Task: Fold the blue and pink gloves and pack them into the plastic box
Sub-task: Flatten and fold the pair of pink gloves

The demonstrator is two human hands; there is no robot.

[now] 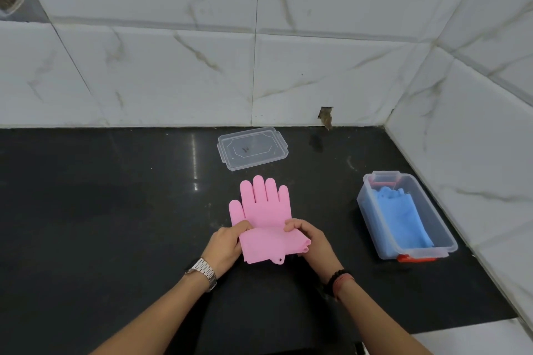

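A pink rubber glove (264,210) lies flat on the black counter, fingers pointing toward the wall. My left hand (227,243) grips its cuff on the left side, thumb on top. My right hand (310,238) pinches the cuff's right edge, which is lifted and curled. To the right stands the clear plastic box (441,232) with red latches, and a folded blue glove (402,220) lies inside it.
The box's clear lid (252,148) lies on the counter behind the pink glove, near the tiled wall. A tiled side wall (476,167) runs close along the box's right side. The black counter (101,210) stretches to the left.
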